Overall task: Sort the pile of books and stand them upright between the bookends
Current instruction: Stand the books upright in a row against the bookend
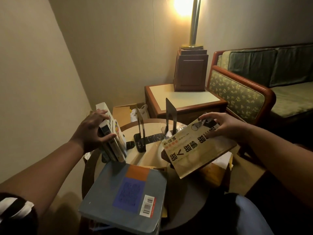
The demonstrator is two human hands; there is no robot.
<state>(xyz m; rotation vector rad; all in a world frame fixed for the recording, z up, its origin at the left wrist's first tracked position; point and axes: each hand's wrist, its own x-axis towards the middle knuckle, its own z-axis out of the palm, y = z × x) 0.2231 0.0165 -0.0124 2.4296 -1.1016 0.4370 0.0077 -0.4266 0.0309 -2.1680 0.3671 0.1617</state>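
Note:
Two black metal bookends, the left bookend and the right bookend, stand on the small round table with a bare gap between them. My left hand grips the top of several upright books at the table's left edge, outside the left bookend. My right hand holds the far edge of a cream paperback with large black characters, lifted and tilted over the table's right side. A grey book with orange and blue patches lies flat on top of a pile at the near edge.
More books lie under the cream paperback at the right. Behind the table stand a wooden side table with a lit lamp, a green sofa at the right, and a cardboard box on the floor.

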